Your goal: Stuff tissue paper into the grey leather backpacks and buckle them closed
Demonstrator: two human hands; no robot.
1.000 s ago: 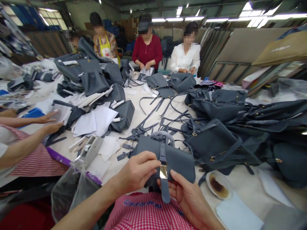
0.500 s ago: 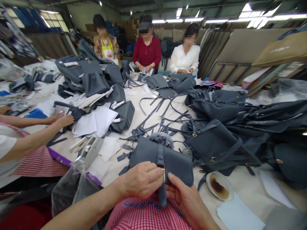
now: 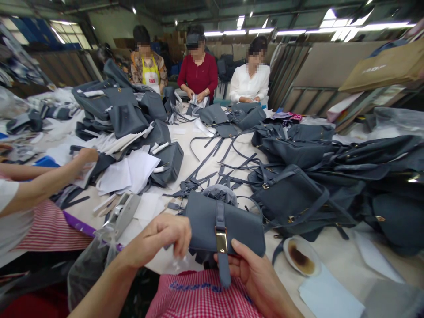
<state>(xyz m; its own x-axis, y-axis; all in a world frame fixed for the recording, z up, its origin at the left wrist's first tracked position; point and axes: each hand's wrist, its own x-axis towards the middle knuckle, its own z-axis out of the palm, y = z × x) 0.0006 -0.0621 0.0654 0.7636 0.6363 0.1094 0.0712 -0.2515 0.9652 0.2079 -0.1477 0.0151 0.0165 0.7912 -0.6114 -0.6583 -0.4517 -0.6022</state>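
A dark blue-grey handbag (image 3: 241, 225) is held at the table's front edge, its flap toward me. Down the middle of the flap runs a strap with a shiny gold metal clasp (image 3: 221, 243), and the strap's end hangs below. My right hand (image 3: 253, 271) grips the bag's lower edge, thumb on the flap and fingers underneath. Just left of the bag, my left hand (image 3: 165, 236) is closed with its fingertips pointing down. A small piece of clear plastic film (image 3: 180, 264) shows at those fingertips, partly blurred.
More dark bags (image 3: 294, 194) are piled on the right and straps (image 3: 212, 168) lie mid-table. A dish with brown liquid (image 3: 302, 257) stands at right. A tape dispenser (image 3: 126, 212) and white paper (image 3: 129, 170) lie at left. A co-worker's arm (image 3: 49, 185) reaches in; several people work opposite.
My left hand has moved left, off the clasp, with clear film at its fingertips. The clasp's shiny face now shows. My right hand still holds the bag. The co-worker's hand at left has shifted.
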